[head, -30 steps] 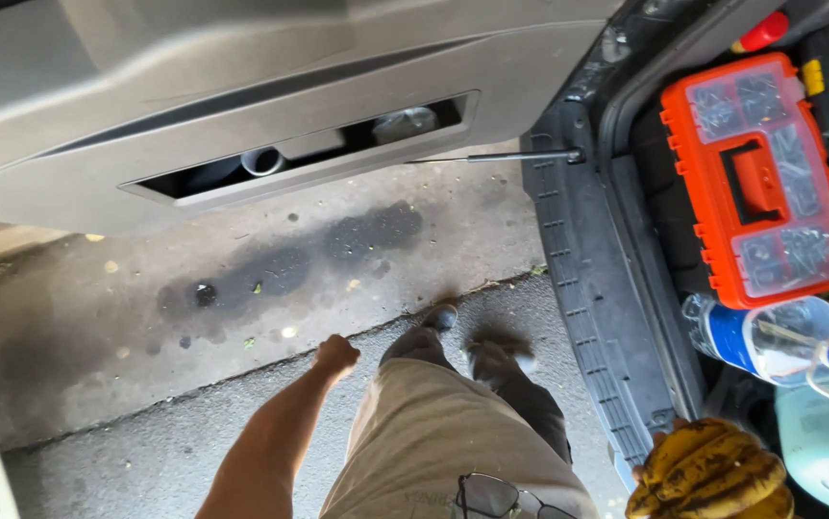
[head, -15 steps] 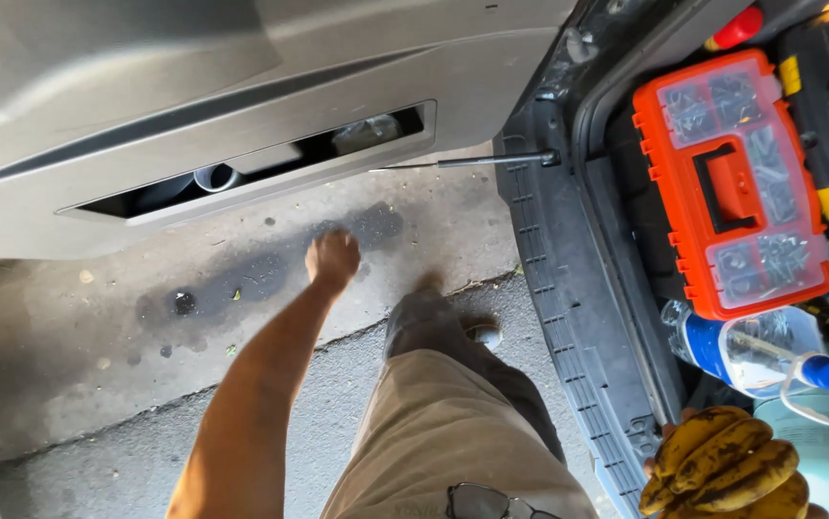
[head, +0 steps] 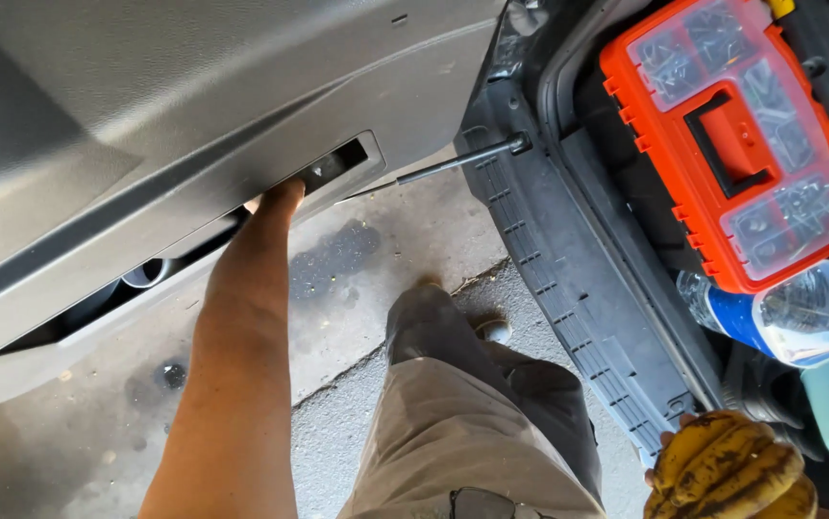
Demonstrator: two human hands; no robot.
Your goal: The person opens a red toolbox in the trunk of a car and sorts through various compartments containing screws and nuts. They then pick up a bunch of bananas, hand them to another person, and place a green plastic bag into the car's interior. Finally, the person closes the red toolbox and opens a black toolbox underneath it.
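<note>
So left hand (head: 280,197) is reaching into the grey door panel's pocket slot (head: 337,161), centre-left of frame, fingers hidden inside, so can't tell the grip. Right hand out of view.

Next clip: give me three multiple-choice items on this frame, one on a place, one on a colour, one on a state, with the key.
1. Where is the left hand?
A. at the slot in the grey door panel
B. on the water bottle
C. on the concrete floor

2. What colour is the toolbox?
A. blue
B. orange with a black handle
C. green

3. How is the toolbox?
A. lid open
B. tipped over, parts spilled
C. closed, lying flat

Key: 1 A, the fingers reach into the panel's slot. 2 B, orange body, black handle. 3 C, the clear lids are shut over the small parts.
</note>
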